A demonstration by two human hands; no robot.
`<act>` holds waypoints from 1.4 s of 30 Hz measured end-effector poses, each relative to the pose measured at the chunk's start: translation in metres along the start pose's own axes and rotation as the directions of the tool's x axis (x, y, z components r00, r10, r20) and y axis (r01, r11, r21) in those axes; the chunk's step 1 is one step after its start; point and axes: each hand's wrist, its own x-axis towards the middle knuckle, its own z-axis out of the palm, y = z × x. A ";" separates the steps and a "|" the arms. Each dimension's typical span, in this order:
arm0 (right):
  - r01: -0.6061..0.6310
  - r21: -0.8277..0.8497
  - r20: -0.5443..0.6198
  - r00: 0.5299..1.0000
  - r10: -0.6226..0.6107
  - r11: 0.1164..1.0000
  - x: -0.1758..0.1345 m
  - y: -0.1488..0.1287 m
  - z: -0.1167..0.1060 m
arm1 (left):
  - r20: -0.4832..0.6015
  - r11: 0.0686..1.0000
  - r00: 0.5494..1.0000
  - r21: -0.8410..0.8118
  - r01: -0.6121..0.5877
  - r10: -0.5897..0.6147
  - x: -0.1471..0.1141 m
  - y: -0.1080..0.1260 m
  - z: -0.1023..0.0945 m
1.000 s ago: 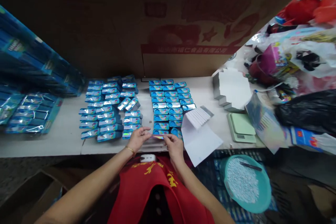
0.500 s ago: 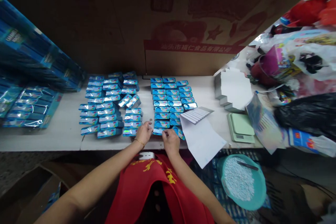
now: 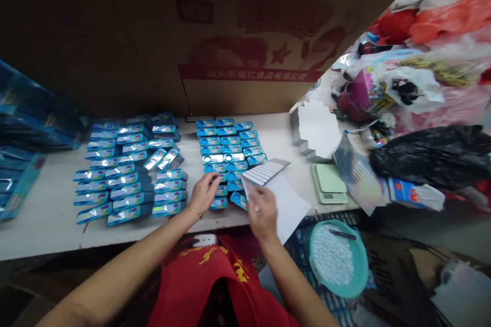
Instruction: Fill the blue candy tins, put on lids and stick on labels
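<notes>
since the earlier frame, r. hand (image 3: pixel 263 212) has been shifted off the tins (image 3: pixel 215 167) to the paper (image 3: pixel 295 212); l. hand (image 3: pixel 203 193) has been kept by the tins' l. edge; view has been swung rightward. back of table (image 3: pixel 42 230) is taken up by a big carton (image 3: pixel 230 15), red print on front. far l., blue packs (image 3: pixel 34 107) are stacked. red apron (image 3: pixel 176 291) is worn. black bag (image 3: pixel 429 158) is seen far r.; below table edge, teal basin (image 3: pixel 362 271) is part-filled w/ white bits (image 3: pixel 332 255). nr table's r. end, white card (image 3: pixel 318 127) is stacked, scale (image 3: pixel 332 181) set just in front. l. batch (image 3: pixel 126 179) of blue tins is grouped in cols, two slanted. paper is laid btwn mid tins & scale, past table edge, w/ label strip (image 3: pixel 268 169) at top. r. fingers are curled at paper's l. edge; blurred, can't tell if it's pinched. l. fingers are half-bent, tips at a mid tin's edge; grip can't be told. mid tins are set in 3 cols, front r. one askew.
</notes>
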 end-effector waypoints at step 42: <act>0.541 -0.163 0.308 0.822 -0.479 0.825 0.085 0.042 -0.036 | 0.586 0.899 0.789 -0.424 0.105 0.184 0.049 0.043 0.014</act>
